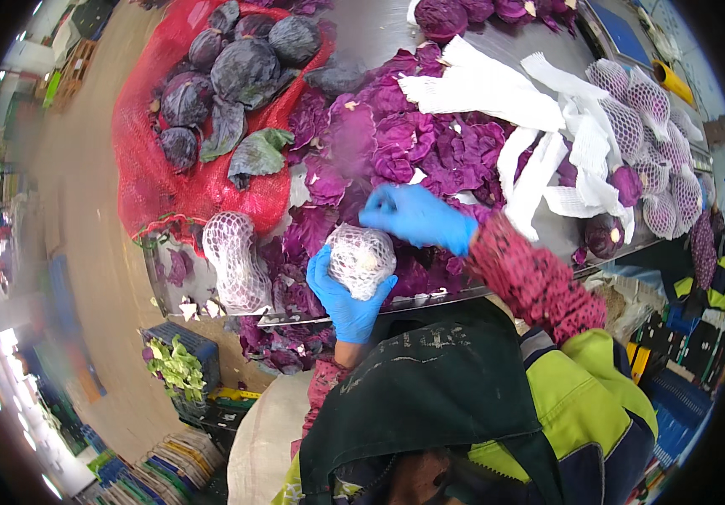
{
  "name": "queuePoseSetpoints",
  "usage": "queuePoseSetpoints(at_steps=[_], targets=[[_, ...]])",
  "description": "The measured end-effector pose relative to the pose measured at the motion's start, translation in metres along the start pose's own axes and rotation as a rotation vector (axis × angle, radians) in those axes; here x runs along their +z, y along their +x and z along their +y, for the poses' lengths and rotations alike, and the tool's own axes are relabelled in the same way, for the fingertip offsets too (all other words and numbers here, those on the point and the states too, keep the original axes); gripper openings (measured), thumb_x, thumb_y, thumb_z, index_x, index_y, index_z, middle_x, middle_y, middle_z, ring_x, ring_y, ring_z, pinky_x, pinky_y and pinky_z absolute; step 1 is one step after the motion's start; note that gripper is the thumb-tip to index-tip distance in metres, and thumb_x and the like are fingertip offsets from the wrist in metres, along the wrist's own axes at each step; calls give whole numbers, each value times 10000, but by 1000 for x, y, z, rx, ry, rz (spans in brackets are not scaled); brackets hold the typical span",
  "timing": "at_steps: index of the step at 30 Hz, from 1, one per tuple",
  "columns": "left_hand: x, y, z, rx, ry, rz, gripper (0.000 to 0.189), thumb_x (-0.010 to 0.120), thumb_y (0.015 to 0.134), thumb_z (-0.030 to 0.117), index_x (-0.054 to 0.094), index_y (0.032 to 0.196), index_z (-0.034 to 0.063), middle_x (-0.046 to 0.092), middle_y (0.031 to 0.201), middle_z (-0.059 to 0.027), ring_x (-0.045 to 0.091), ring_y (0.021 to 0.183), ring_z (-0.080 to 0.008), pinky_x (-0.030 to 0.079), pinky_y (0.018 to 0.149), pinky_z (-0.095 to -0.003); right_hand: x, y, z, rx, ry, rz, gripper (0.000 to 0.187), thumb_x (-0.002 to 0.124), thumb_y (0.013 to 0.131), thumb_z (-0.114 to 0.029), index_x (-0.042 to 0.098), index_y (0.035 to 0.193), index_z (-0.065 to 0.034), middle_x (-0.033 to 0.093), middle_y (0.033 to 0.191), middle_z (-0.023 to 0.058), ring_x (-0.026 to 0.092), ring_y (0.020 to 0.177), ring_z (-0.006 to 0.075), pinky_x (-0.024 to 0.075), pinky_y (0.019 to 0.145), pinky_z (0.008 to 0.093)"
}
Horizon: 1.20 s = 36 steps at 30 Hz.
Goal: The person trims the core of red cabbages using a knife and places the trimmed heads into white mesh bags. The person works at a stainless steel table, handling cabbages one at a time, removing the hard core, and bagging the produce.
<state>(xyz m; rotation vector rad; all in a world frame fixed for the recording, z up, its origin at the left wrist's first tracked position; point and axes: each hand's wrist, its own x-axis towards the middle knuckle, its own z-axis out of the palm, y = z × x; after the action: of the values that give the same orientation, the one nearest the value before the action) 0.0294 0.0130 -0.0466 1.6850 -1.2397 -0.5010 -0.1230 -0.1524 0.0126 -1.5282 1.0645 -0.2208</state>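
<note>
My left hand [349, 303], in a blue glove, holds a cabbage wrapped in white netting [362, 260] from below, near the table's front edge. Just above it is my right hand [409, 214], also gloved in blue, its fingers curled and slightly blurred; whether they pinch any netting cannot be told. Left of the hands lie netted cabbages [236, 262]. Loose red cabbage leaves [400, 139] cover the table behind the hands. Strips of white netting [488, 88] lie over the leaves to the right.
An open red mesh sack [141, 158] with several dark red cabbages [245, 69] fills the back left. Several netted cabbages [652, 151] are piled at the right. A bare red cabbage [604, 236] sits at the metal table's [457, 294] front edge. Below left stands a crate [195, 347] with green leaves.
</note>
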Motion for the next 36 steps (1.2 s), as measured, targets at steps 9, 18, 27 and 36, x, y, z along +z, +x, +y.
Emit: queuePoseSetpoints(at_steps=[9, 18, 27, 36], targets=[[-2, 3, 32, 136, 327, -4, 875, 911, 686, 269, 505, 1421, 26, 487, 1389, -186, 447, 1278, -347, 352, 1090, -482, 55, -39, 43, -397, -476, 220, 335, 685, 879, -299, 599, 1064, -33, 622, 945, 184, 657, 824, 416, 531, 698, 496], [-3, 8, 20, 270, 341, 276, 186, 782, 815, -4, 733, 980, 67, 746, 1015, -90, 666, 925, -265, 540, 815, -356, 57, -24, 45, 280, 1168, 97, 69, 619, 944, -96, 588, 910, -44, 543, 678, 1, 458, 462, 82, 414, 437, 275], [-22, 10, -3, -692, -660, 449, 129, 678, 969, 112, 725, 1030, 8, 724, 927, -50, 631, 736, -125, 502, 671, -255, 66, -8, 71, 165, 1241, 91, 140, 601, 986, -149, 620, 956, -13, 529, 648, -2, 431, 454, 72, 375, 429, 262], [-4, 3, 19, -589, -567, 371, 119, 723, 960, 130, 712, 995, 17, 699, 908, -18, 590, 768, -76, 480, 694, -233, 37, -93, 44, -248, -312, 337, 655, 514, 1023, -470, 379, 1540, -90, 642, 1146, 226, 657, 933, 443, 526, 793, 510]])
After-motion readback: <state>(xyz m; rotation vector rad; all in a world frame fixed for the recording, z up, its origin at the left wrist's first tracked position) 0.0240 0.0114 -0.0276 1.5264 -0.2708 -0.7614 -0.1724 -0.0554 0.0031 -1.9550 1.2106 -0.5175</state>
